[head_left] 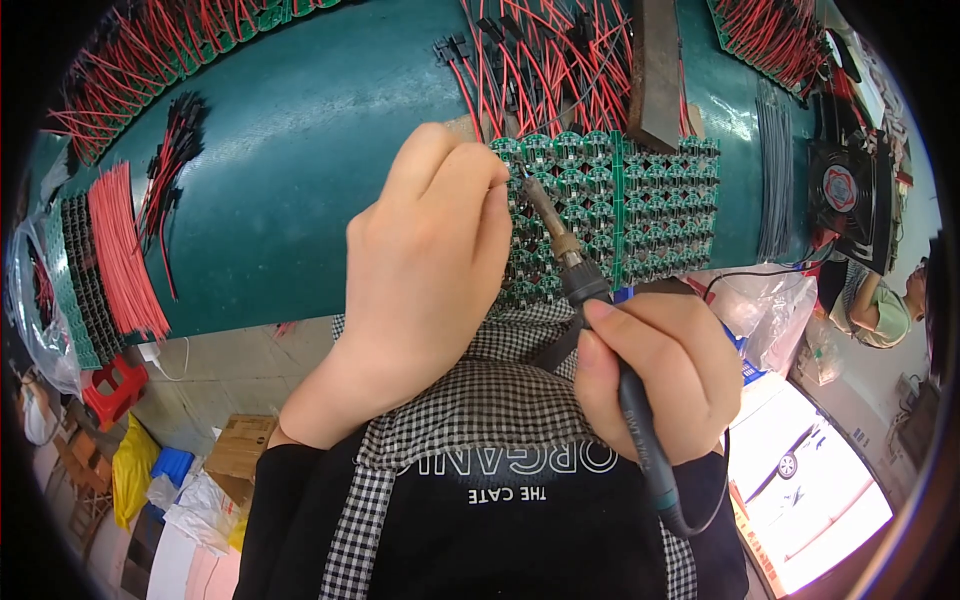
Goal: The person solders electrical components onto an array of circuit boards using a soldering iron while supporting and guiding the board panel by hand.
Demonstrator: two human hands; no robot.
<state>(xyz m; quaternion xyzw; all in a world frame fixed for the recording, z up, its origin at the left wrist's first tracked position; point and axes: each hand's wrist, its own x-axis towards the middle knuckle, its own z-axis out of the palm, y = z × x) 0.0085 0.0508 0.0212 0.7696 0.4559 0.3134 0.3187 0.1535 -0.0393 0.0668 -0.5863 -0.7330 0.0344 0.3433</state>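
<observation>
A green panel of small circuit boards (617, 215) lies at the near edge of the green work surface. In my right hand (675, 370) is a soldering iron (585, 283), held by its dark handle like a pen. The iron's tip points at the panel's upper left corner, close to my left fingertips. My left hand (430, 235) is closed in a pinch over that corner; whatever its fingers hold is hidden. Red and black wires with black connectors (555, 75) fan out beyond the panel. A dark flat bar (655, 80) rests across the panel's far edge and the wires.
Red wires (127, 255) and dark connector leads (170, 165) lie left on the green mat (290, 120). Wired boards (160, 55) line the far left. Grey wires (773, 180) and a black fan (842, 190) stand right. The iron's cord loops below my right hand.
</observation>
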